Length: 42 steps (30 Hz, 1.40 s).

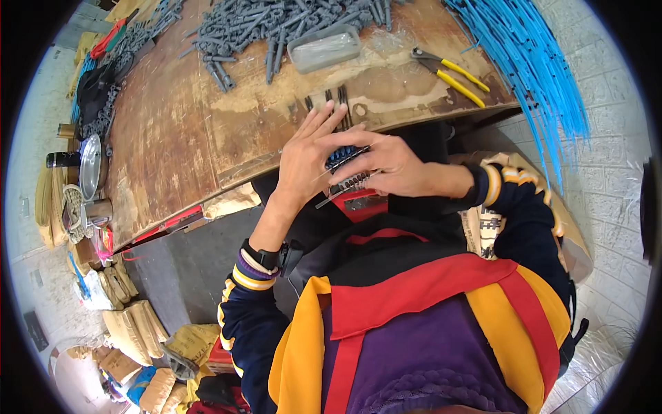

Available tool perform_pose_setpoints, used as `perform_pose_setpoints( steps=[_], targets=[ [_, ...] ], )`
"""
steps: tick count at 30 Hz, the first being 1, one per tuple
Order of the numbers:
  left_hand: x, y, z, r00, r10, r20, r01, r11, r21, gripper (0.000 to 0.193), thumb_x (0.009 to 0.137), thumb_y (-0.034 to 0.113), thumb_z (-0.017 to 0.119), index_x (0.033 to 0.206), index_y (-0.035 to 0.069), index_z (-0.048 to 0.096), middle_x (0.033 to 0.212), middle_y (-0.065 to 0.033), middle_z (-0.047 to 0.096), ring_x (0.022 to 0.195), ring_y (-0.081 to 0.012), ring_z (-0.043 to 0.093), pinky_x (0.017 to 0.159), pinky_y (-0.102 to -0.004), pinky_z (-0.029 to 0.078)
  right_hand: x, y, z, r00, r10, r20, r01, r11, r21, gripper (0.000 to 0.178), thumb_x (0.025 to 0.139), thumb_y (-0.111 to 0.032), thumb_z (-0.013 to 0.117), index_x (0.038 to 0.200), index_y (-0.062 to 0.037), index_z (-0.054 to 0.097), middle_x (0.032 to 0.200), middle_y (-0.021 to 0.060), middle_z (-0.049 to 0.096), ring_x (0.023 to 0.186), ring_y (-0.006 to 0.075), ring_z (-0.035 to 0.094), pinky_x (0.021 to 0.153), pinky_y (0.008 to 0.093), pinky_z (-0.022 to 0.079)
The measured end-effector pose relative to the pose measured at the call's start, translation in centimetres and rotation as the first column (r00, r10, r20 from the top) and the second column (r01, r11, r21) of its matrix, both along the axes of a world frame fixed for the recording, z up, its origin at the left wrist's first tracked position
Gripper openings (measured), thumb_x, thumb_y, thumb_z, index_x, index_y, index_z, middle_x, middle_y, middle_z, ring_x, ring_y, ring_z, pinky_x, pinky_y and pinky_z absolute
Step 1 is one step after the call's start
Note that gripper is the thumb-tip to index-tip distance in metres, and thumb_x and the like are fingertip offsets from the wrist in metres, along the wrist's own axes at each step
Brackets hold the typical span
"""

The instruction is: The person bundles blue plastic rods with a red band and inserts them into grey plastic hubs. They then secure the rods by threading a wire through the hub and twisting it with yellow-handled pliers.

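At the table's near edge, my hands meet around a tight bundle of small black and blue pieces. My left hand lies against its left side, fingers stretched out and slightly apart. Curved fingers of my right hand grip the bundle from the right, hiding much of it. Shiny dark ends show below the fingers. Several thin black rods lie on the wood just beyond my left fingertips. The exact kind of the bundled pieces cannot be made out.
A big pile of grey plastic plugs covers the far side of the wooden table. Closer in stand a clear plastic tray and yellow-handled pliers. Long blue strips hang over the right edge. Cardboard packages fill the lower left.
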<state>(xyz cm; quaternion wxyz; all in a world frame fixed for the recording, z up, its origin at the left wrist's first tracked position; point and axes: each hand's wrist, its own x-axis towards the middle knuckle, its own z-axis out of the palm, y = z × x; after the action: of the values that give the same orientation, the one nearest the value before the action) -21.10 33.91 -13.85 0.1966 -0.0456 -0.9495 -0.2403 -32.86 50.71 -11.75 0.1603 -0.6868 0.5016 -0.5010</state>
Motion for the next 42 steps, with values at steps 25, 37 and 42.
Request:
perform_pose_setpoints(
  steps=[25,37,42],
  targets=[
    [-0.1,0.2,0.7,0.998,0.054,0.013,-0.055,0.998,0.043,0.047,0.076,0.029,0.070,0.122,0.022,0.067,0.137,-0.0046,0.055,0.133,-0.0291,0.044,0.112,-0.0444,0.034,-12.5,-11.4,3.9,0.808,-0.214,-0.549,0.264,0.965,0.011,0.015,0.084,-0.015,0.063,0.094,-0.0054,0.067,0.086,0.0128,0.061,0.082,0.0314,0.062,0.066,0.0399,0.048],
    [-0.4,0.3,0.5,0.999,0.039,0.027,-0.039,0.999,-0.022,0.051,0.069,0.026,0.075,0.119,0.020,0.068,0.137,-0.0047,0.055,0.132,-0.0290,0.045,0.111,-0.0441,0.036,-9.6,-3.6,-0.6,0.733,-0.200,-0.650,0.441,0.868,0.231,0.044,0.080,-0.006,0.060,0.123,-0.0107,0.061,0.089,0.0124,0.055,0.079,0.0347,0.060,0.068,0.0442,0.050],
    [-0.5,0.6,1.0,0.996,0.047,0.072,-0.049,0.999,0.020,0.047,0.076,0.026,0.070,0.123,0.022,0.066,0.139,-0.0046,0.054,0.135,-0.0291,0.043,0.113,-0.0445,0.033,-9.5,-3.9,-1.1,0.709,-0.198,-0.677,0.434,0.879,0.198,0.044,0.079,-0.007,0.062,0.123,-0.0105,0.061,0.090,0.0117,0.055,0.081,0.0334,0.061,0.068,0.0416,0.051]
  ],
)
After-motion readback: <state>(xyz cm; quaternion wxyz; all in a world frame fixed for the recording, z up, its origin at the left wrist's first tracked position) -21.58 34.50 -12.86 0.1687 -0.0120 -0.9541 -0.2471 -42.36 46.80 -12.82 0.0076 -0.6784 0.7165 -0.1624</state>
